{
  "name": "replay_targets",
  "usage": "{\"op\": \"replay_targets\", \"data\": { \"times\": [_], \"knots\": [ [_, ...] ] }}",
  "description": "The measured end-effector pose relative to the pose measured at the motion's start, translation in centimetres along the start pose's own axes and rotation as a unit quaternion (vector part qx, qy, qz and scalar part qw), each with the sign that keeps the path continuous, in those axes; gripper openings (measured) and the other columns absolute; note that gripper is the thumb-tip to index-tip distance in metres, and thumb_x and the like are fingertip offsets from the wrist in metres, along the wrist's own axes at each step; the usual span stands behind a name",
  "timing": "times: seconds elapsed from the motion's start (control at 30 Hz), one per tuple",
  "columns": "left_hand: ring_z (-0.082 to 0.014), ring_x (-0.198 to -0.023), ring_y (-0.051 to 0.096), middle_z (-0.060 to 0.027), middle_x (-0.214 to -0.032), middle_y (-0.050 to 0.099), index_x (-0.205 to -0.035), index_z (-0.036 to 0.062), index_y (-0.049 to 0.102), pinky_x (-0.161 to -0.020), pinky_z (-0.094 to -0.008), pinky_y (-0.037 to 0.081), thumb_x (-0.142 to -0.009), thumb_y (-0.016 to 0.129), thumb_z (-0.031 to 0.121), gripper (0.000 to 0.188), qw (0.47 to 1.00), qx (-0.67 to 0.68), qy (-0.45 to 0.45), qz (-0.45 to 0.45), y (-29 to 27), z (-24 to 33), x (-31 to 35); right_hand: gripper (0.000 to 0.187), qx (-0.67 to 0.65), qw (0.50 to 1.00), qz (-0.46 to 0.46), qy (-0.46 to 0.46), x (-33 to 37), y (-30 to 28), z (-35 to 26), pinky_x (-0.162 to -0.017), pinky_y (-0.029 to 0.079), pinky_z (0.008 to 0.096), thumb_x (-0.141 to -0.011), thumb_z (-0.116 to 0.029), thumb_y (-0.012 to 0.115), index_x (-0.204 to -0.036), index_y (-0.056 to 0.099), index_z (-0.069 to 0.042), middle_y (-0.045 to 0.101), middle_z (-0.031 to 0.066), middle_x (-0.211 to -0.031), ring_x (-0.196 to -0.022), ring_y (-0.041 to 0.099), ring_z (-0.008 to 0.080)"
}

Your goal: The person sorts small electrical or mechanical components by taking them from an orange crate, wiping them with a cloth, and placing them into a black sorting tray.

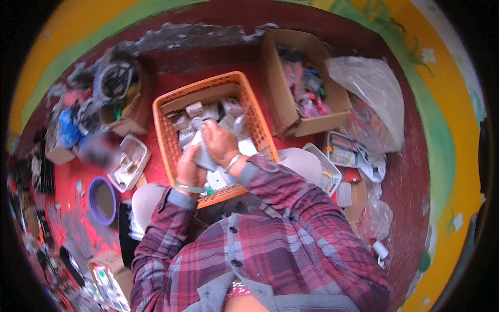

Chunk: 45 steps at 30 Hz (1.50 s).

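Plaid shirt sleeves [301, 200] frame the near side, reaching over a red floor [65, 179]. Between two grey-clad knees [302, 162] stands an orange basket [258, 122], the cardboard box [318, 125] of bright oddments just beyond it to the far right. Well to the left sits a smaller purple basin [93, 202]. Over the basket, the right hand [221, 144] curls around a pale grey item [207, 158], and the left hand [192, 167] closes on its near side; exact fingertip contact cannot be told. Small cartons [195, 109] lie jumbled below. A loosened grip could drop the item among similarly pale pieces, hiding it, and the wrist bangle [190, 187] might snag on loose wrapping if the hands dip lower.
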State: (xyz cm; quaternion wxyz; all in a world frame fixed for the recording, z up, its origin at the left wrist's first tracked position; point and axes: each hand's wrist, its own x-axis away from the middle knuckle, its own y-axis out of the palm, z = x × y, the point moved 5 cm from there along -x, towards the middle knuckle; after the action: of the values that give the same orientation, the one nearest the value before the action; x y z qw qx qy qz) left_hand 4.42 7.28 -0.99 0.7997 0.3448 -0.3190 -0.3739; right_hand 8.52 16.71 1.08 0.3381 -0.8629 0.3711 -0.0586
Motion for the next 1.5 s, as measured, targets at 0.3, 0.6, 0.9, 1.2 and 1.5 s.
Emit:
{"op": "replay_targets", "data": {
  "times": [0.3, 0.6, 0.9, 1.2, 1.5],
  "knots": [
    [-0.0295, -0.106, 0.051, -0.0153, -0.113, 0.054, -0.114, -0.0052, 0.046, -0.097, -0.0434, 0.034, -0.083, 0.047, 0.020, 0.041, 0.987, 0.075, 0.140, 0.005, 0.3, 5.4, -1.3, 0.035, -0.363, 0.931, 0.012, -0.037, 0.2, 1.4, 0.3, -0.069, 0.044, 0.0447, -0.089, -0.036, 0.042, -0.092, 0.049, -0.002, 0.057, 0.0267, -0.084, -0.082, 0.053, 0.0450],
    [-0.0239, -0.117, 0.042, -0.0121, -0.123, 0.046, -0.126, -0.0005, 0.037, -0.101, -0.0367, 0.030, -0.080, 0.051, 0.004, 0.048, 0.991, -0.073, 0.085, -0.077, 2.6, 2.3, -0.8, 0.035, -0.261, 0.958, 0.075, 0.089, -2.7, -1.0, 5.6, -0.056, 0.045, 0.0331, -0.087, -0.035, 0.051, -0.084, 0.057, 0.000, 0.061, 0.0118, -0.068, -0.061, 0.057, 0.0185],
    [-0.0226, -0.097, 0.057, -0.0105, -0.109, 0.056, -0.120, 0.0004, 0.044, -0.085, -0.0369, 0.047, -0.088, 0.051, 0.020, 0.038, 0.998, 0.032, 0.049, -0.012, 1.0, 3.0, -0.7, 0.042, -0.190, 0.968, 0.098, 0.131, -3.6, -3.2, 5.8, -0.051, 0.042, 0.0373, -0.089, -0.038, 0.047, -0.074, 0.058, 0.000, 0.059, 0.0108, -0.065, -0.056, 0.055, 0.0243],
    [-0.0179, -0.099, 0.053, -0.0081, -0.110, 0.054, -0.114, 0.0031, 0.047, -0.087, -0.0322, 0.043, -0.091, 0.042, 0.041, 0.044, 0.995, 0.076, 0.064, 0.008, 0.8, 1.1, 0.2, 0.043, 0.172, 0.942, 0.017, -0.288, 2.6, -0.5, -5.1, -0.096, 0.033, 0.0400, -0.093, -0.031, 0.033, -0.125, 0.042, -0.004, 0.044, 0.0157, -0.127, -0.117, 0.041, 0.0282],
    [-0.0189, -0.102, 0.054, -0.0097, -0.114, 0.054, -0.124, 0.0011, 0.041, -0.090, -0.0335, 0.041, -0.091, 0.039, 0.043, 0.054, 0.995, -0.044, 0.064, -0.058, 2.5, 1.4, 0.4, 0.046, -0.404, 0.900, -0.073, 0.143, -1.6, 2.0, 4.1, -0.064, 0.049, 0.0294, -0.093, -0.039, 0.035, -0.094, 0.058, 0.002, 0.062, 0.0081, -0.082, -0.074, 0.061, 0.0205]
  ]
}}
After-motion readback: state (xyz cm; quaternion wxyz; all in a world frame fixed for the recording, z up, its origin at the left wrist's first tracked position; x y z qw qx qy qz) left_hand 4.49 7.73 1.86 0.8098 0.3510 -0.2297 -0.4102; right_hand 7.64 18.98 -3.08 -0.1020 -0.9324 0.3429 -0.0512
